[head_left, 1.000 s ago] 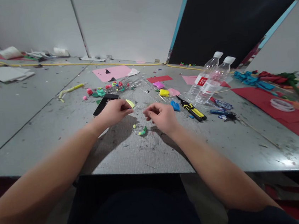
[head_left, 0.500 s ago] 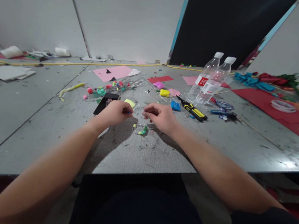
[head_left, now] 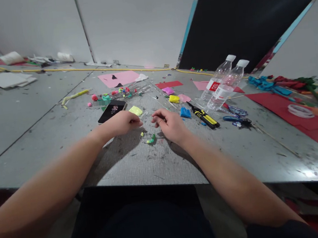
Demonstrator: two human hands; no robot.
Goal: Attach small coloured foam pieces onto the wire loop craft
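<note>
My left hand (head_left: 123,122) hovers over the table with thumb and fingertips pinched; whatever they hold is too small or hidden to make out. Just across from it, my right hand (head_left: 171,124) has its thumb pressed to its bent fingers, and I cannot see what lies between them. A gap separates the two hands. Below them on the table lies a small wire frame (head_left: 144,140) with green and yellow bits of clay (head_left: 151,139) stuck on it. Close to my left hand are a dark phone (head_left: 111,112) and a pale yellow piece (head_left: 135,110).
To the right lie blue (head_left: 185,112), yellow (head_left: 174,99) and pink packets (head_left: 168,90), yellow-black cutters (head_left: 205,117) and blue-handled pliers (head_left: 234,119). Two clear bottles (head_left: 220,88) stand behind. Stems with coloured balls (head_left: 124,92) lie at the back. Red paper (head_left: 304,128) is far right.
A blue speck seen at my left fingertips earlier no longer shows. My left hand has lowered and turned slightly; the right hand has barely moved. The view has shifted a little.
</note>
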